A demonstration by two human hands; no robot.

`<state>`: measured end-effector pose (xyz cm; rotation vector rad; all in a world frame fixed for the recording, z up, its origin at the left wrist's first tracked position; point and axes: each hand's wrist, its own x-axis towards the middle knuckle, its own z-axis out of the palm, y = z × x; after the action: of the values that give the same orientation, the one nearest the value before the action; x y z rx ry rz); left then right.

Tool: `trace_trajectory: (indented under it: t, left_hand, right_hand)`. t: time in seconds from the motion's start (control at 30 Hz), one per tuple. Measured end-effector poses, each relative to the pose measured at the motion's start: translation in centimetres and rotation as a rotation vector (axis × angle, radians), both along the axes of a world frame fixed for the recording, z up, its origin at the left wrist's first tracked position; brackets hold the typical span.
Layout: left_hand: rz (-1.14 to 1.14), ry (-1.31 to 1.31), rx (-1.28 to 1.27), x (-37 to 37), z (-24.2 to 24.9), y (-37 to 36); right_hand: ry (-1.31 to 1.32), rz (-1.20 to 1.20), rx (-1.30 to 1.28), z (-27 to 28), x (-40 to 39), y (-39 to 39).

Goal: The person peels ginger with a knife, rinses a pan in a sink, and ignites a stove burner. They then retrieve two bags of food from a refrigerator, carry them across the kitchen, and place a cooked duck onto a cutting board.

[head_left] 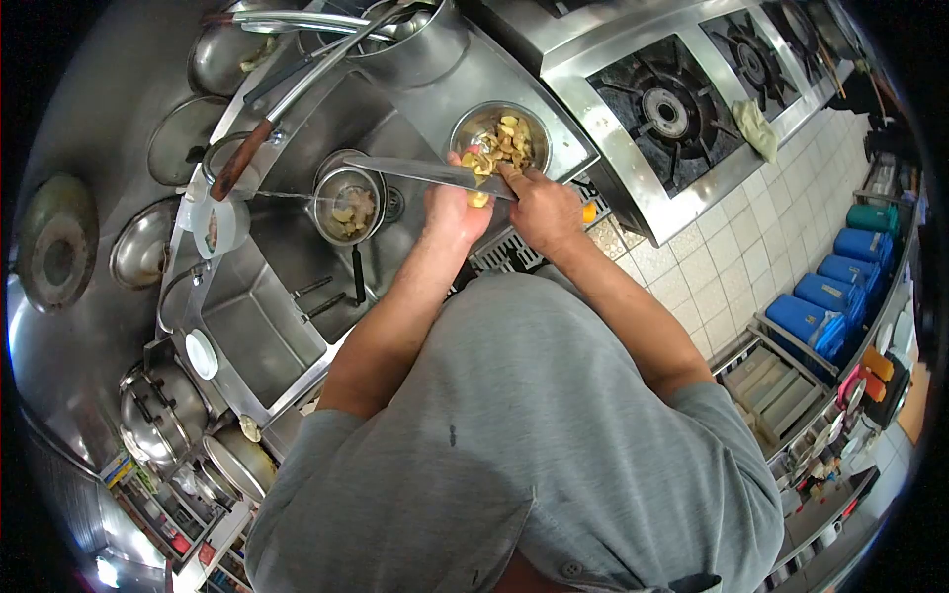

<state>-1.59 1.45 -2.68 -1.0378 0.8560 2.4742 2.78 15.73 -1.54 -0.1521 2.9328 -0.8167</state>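
Looks partway: chunks in strainer left of bowl, more inside. Clenching knife in right hand, seemingly pinching yellow piece in left hand.

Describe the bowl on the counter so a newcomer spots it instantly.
Find the gas stove, then the steel counter beside it. Near the counter's corner sits a round metal bowl of yellow-brown chunks. Unlike the black-handled strainer, it sits outside the sink and shows no long handle.
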Motion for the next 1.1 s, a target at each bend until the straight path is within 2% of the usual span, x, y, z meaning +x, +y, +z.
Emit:
trace_trajectory:
  t: [0.07, 0.13, 0.17, 0.27, 0.33, 0.4, 0.47, 0.6, 0.67, 0.87, 1.1]
  left_hand:
    - [0.023, -0.035, -0.047, -0.3, -0.6, -0.1]
    - [-0.104, -0.213, -0.121, -0.2, -1.7, -0.5]
    - [-0.166, -0.169, -0.108, 0.9, -2.2, -0.3]
    - [-0.054, -0.204, -0.153, 0.8, -0.9, 0.4]
    - [-0.093, -0.061, -0.068, 0.0, -1.4, -0.8]
    - [-0.103, -0.062, -0.026, 0.3, -1.3, -1.1]
    - [-0.152, -0.024, 0.085, 0.4, -2.3, -1.8]
    - [-0.068, 0.011, 0.025, 0.9, -1.3, -0.3]
    - [-0.107, 0.14, 0.069, 0.6, -1.6, 0.0]
    - [-0.172, 0.153, 0.028, 1.3, -1.3, 0.0]
    - [-0.127, 0.115, 0.045, 1.0, 0.3, 0.8]
  right_hand:
    - [0.007, -0.01, 0.018, -0.1, -0.2, 0.0]
    - [-0.078, -0.049, 0.145, -0.4, -0.9, 0.4]
    - [-0.077, -0.049, 0.142, -0.5, -1.0, 0.9]
    - [-0.168, -0.059, 0.13, -0.1, -1.1, 2.1]
    - [-0.186, -0.077, 0.093, -0.4, -1.1, 2.3]
    - [-0.198, -0.098, 0.041, -0.4, -1.2, 2.1]
    - [-0.047, -0.122, -0.053, 0.0, -0.6, 2.1]
    - [0.135, 0.003, -0.039, 2.3, 0.4, 1.4]
    - [0.135, -0.003, -0.032, 2.6, 0.4, 0.9]
    - [0.112, -0.013, -0.008, 2.2, 0.1, 0.9]
    - [0.079, -0.017, -0.01, 1.7, 0.3, 1.0]
